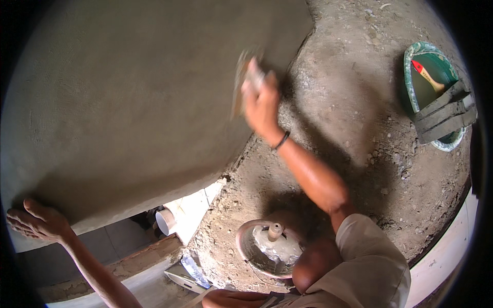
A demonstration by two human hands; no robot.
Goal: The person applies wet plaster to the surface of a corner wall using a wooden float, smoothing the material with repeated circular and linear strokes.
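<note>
A smooth grey plastered wall (128,92) fills the upper left. My right hand (263,105) is closed round the handle of a plastering trowel (239,84), its thin blade blurred by motion and held against or close to the plaster near the right edge. Whether the blade touches is not plain. Down at the lower left, my left hand (43,222) rests on the wall's lower edge, fingers stretched out and holding nothing. Below my right forearm, a round pan (244,233) contains wet grey mortar (280,250) with a knobbed handle (276,231) standing up from it.
Rough sandy ground (354,66) spreads to the right. There stands a green bucket (409,82) with a paintbrush (427,76) inside and grey slatted pieces (444,118) across its rim. A white pipe end (165,222) and a clear plastic bottle (195,271) lie toward the lower left.
</note>
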